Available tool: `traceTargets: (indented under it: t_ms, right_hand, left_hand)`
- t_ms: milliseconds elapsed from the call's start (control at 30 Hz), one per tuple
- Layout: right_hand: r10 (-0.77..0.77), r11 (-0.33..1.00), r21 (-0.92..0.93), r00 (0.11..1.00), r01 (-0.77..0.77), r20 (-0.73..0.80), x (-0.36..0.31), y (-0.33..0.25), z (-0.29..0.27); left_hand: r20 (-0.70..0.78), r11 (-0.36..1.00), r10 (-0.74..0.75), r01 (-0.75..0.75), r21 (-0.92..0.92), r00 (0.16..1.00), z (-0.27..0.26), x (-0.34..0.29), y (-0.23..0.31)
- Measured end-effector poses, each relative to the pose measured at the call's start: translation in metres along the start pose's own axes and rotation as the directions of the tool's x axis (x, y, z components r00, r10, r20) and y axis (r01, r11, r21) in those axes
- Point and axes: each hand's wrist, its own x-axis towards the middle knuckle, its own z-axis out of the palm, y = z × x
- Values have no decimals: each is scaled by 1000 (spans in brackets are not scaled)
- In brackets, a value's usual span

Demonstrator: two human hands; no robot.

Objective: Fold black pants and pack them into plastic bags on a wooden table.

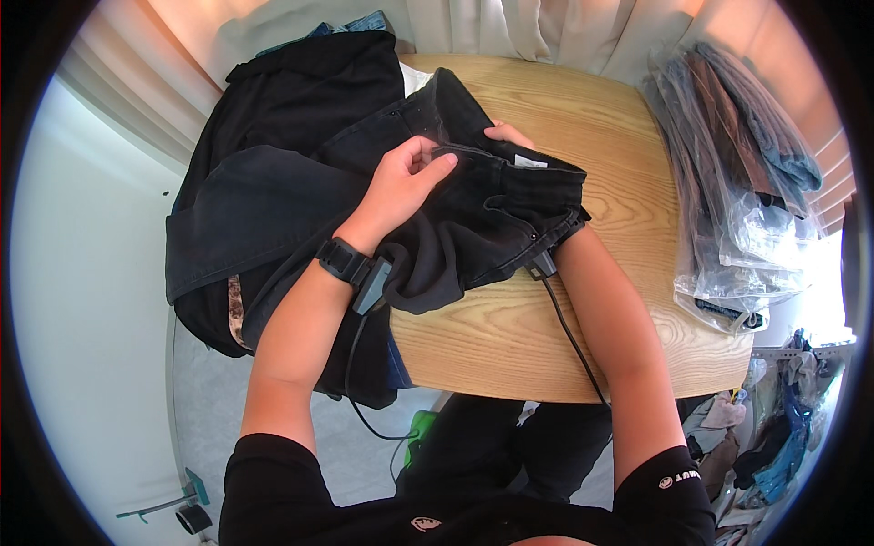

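A pile of dark garments [314, 77] covered the left part of the wooden desk [628, 237] and spilled over its edge, with a bit of blue denim [369, 22] showing at the back and a brown patterned strip [235, 309] lower down. Along the right side lay a stack of folded clothes in clear plastic [719, 182], well apart from the hands, while pale curtains [537, 27] hung behind the far edge. More clothes [774, 437] were heaped at the lower right, beyond the desk. The black jeans [501, 205] lay across the middle, partly over the pile, their waistband turned to the right and a white label [530, 162] showing inside it. A thin black cable [574, 328] ran from beside the right wrist across the near desk edge, and another [350, 378] dropped from the left wrist, below a black strapped device [346, 262]. The left hand [405, 182] reached in over the jeans, thumb and curled fingers pinching the waistband. The right forearm passed beneath the fabric, and only the fingers of the right hand [512, 135] showed past the waistband; how tightly they were closed could not be told.
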Motion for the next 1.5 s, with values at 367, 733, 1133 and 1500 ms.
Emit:
traceTargets:
  t_ms: [367, 733, 1133, 1500]
  right_hand:
    - [-295, 923, -237, 953, 303, 67, -2, 6, -2]
    - [-148, 986, -67, 987, 152, 64, 1, 5, 1]
    - [2, 1000, 9, 999, -3, 45, 1, 2, 0]
    - [-126, 985, -115, 990, 132, 57, 0, 1, 0]
  left_hand:
    - [15, 1000, 20, -20, -20, 1000, 2, 1, 0]
    - [19, 1000, 15, -15, 18, 1000, 0, 1, -3]
    - [22, 997, 60, -61, 39, 998, -1, -1, -2]
    - [9, 988, 26, -27, 149, 1000, 2, -2, 1]
